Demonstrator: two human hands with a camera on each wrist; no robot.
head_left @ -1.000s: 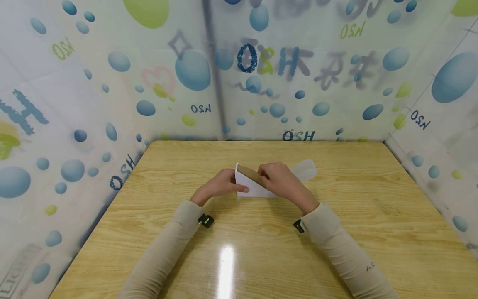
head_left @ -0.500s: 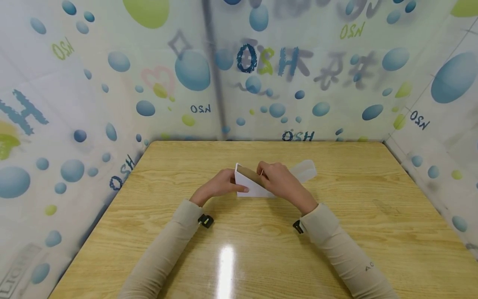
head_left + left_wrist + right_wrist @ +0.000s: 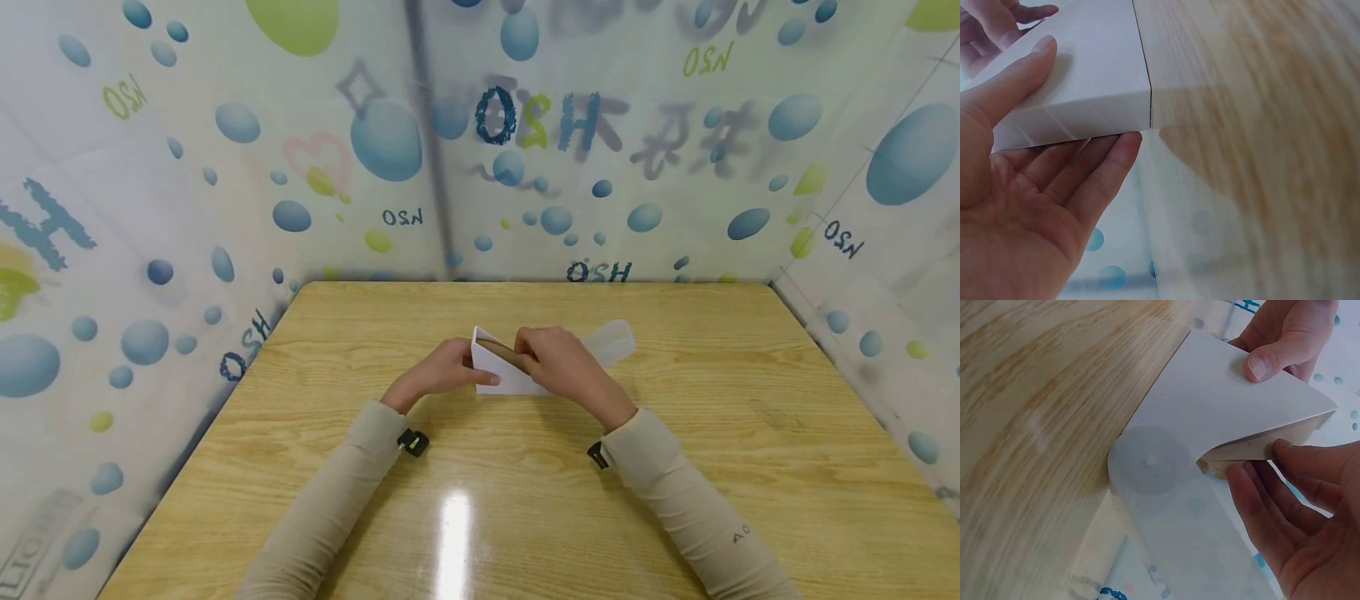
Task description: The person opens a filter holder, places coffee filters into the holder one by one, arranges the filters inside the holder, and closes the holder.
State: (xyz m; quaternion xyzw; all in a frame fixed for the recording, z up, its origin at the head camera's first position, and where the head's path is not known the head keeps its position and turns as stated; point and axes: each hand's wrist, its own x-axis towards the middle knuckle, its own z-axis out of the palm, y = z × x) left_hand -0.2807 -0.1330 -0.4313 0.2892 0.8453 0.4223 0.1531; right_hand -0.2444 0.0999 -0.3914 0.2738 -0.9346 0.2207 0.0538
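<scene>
A white cardboard box with a slanted opening stands on edge near the middle of the table. My left hand grips its left end, thumb on the near face and fingers behind, as the left wrist view shows up close. At the slanted opening, my right hand pinches a thin brown cardboard panel. The right wrist view has that panel between thumb and fingers, just at the mouth of the box. A frosted translucent strip with a rounded end overlaps the box's lower corner there.
The strip sticks out to the right behind my right hand. Under everything is a wood-grain table, with a bright light reflection near the front. Curtains printed with bubbles enclose its back and sides.
The brown area showing in the opening has narrowed, and a dark line now runs along it. My right fingers have shifted slightly; the left hand and box stay put.
</scene>
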